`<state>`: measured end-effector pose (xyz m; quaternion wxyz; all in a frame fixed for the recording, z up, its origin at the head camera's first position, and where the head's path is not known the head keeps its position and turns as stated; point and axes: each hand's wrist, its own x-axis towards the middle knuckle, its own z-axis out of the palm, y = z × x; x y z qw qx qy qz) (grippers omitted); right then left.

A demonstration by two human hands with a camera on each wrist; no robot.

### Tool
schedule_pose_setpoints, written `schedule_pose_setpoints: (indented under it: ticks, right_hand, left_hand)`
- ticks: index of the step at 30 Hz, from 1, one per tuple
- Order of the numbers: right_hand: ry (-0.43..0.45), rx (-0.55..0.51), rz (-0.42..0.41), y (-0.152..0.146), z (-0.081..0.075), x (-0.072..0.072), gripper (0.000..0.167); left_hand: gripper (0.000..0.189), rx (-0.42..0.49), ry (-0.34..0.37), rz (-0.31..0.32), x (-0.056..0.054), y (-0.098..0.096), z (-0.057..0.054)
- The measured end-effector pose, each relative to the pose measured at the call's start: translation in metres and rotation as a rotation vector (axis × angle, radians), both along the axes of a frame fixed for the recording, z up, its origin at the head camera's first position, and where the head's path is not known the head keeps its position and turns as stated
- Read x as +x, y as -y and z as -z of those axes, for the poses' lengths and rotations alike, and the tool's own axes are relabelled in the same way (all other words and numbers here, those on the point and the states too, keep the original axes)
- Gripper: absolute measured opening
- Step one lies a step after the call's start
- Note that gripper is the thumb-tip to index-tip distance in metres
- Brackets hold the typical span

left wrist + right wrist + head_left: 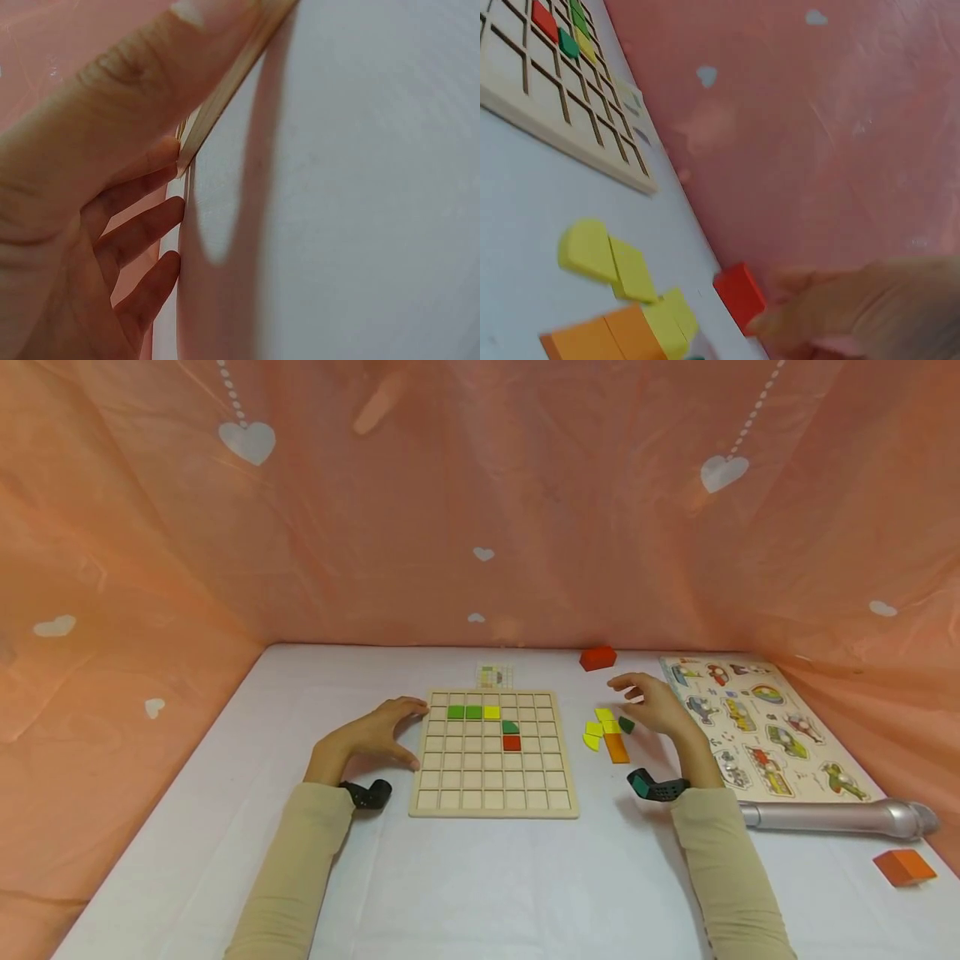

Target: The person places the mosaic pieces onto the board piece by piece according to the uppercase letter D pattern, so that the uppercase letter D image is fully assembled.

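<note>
Orange block [903,867]: on the desk [487,885], well right of the wooden grid board [487,780], nearer than its front rim.
Silver microphone [840,818]: right of the board, about level with that rim.
Left hand [369,732]: thumb and fingers spread apart, touching the board's left edge.
Loose tiles [594,728]: yellow, orange and dark green, just right of the board.
Seated tiles [491,712]: two green, two others yellow and red, one green with a curved side, in the board's cells.
Right hand [654,704]: fingers apart, loosely bent, right of the board.
Picture puzzle [813,772]: farther right of the board.
Pattern card [495,676]: just behind the board.
Red block [597,658]: behind the board, to its right.
</note>
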<state>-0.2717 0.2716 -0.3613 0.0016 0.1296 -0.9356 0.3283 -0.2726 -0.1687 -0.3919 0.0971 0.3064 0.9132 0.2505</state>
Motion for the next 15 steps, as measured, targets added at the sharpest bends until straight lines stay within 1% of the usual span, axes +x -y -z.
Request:
schedule_pose_setpoints:
  ticks: [4,7,9,11,14,15]
  right_hand:
    - [0.172,0.083,0.006,-0.008,0.002,0.001,0.049]
    - [0.249,0.118,-0.038,-0.013,0.005,0.001,0.048]
    - [0.263,0.122,-0.075,-0.015,0.007,0.0,0.043]
    - [0.253,0.118,-0.105,-0.018,0.009,-0.001,0.037]
    - [0.223,0.125,-0.099,-0.019,0.011,-0.002,0.03]
    - [0.212,0.135,-0.083,-0.019,0.011,-0.002,0.028]
  left_hand:
    - [0.093,-0.004,-0.001,-0.004,0.0,0.0,0.0]
    - [0.093,-0.002,0.0,-0.008,0.0,0.0,0.0]
    - [0.092,0.001,0.003,-0.009,0.0,0.0,-0.001]
    - [0.092,0.004,0.007,-0.012,0.0,0.0,-0.001]
    - [0.093,-0.001,0.008,-0.012,0.0,0.0,0.0]
    - [0.093,0.0,0.01,-0.013,0.0,0.0,0.0]
